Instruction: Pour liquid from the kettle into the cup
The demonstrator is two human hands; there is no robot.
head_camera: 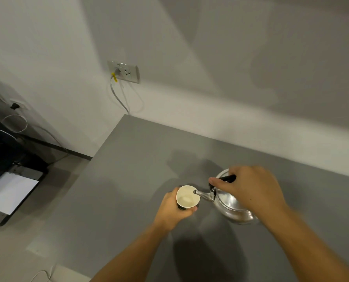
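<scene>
A shiny metal kettle (231,208) with a black handle is tilted to the left above the grey table (129,180). My right hand (249,188) is closed on the handle from above. The spout tip reaches over the rim of a paper cup (187,197), white inside and dark outside. My left hand (172,210) wraps around the cup's side and holds it just left of the kettle. A little pale liquid shows at the cup's bottom. No stream is visible at the spout.
The table's left edge runs diagonally from the wall to the lower left. A wall socket (123,72) with a white cable sits above the table's far corner. A printer (8,188) with white paper stands on the floor at the left.
</scene>
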